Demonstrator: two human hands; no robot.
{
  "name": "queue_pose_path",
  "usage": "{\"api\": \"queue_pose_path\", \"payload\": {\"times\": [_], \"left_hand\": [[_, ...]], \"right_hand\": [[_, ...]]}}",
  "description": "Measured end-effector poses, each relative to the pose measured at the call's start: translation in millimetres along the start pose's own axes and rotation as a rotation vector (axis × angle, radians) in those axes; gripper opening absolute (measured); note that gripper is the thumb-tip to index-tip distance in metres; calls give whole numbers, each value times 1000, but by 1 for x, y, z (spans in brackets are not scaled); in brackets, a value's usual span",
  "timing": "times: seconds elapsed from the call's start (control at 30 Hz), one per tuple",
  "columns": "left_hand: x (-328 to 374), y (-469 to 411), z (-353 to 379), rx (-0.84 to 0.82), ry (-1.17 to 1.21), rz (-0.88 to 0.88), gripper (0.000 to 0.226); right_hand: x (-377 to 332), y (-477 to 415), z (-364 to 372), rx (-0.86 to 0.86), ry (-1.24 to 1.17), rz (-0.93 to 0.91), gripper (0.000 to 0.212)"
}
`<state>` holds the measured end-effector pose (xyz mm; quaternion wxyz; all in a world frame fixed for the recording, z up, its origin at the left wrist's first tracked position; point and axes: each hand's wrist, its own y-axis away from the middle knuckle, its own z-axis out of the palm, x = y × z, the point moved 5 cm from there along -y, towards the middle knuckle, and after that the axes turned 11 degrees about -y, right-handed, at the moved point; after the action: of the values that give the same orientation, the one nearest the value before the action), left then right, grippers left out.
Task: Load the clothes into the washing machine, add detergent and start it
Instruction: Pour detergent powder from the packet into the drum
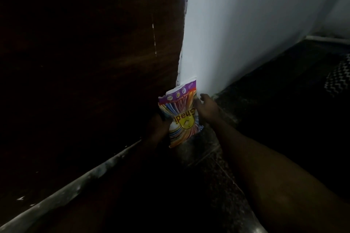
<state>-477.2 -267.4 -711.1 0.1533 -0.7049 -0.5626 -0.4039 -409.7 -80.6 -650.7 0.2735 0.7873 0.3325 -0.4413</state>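
Rainbow-striped detergent packet (180,113), print upside down, stands upright beside the white wall (246,24).

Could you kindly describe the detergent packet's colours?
The packet: rainbow stripes, purple band, yellow circle; head view.

The left hand (158,126) lay in deep shadow against the detergent packet (181,117), its grip unreadable. A zigzag-patterned cloth (339,77) was cut off by the right edge.

Both arms are bare: right hand (207,108) mid-frame, its forearm (265,166) unclothed toward lower right; left hand (157,127) dim in shadow
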Motion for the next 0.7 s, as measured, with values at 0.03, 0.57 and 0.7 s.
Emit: {"api": "queue_pose_path", "payload": {"times": [0.03, 0.57, 0.7], "left_hand": [[0, -6, 1, 23, 102, -32, 81], [19, 2, 2, 165, 291, 105, 56], [26, 4, -16, 216, 350, 43, 40]], "right_hand": [[2, -2, 5, 20, -49, 9, 49], [17, -6, -9, 249, -576, 10, 21], [-3, 7, -26, 235, -626, -43, 14]]}}
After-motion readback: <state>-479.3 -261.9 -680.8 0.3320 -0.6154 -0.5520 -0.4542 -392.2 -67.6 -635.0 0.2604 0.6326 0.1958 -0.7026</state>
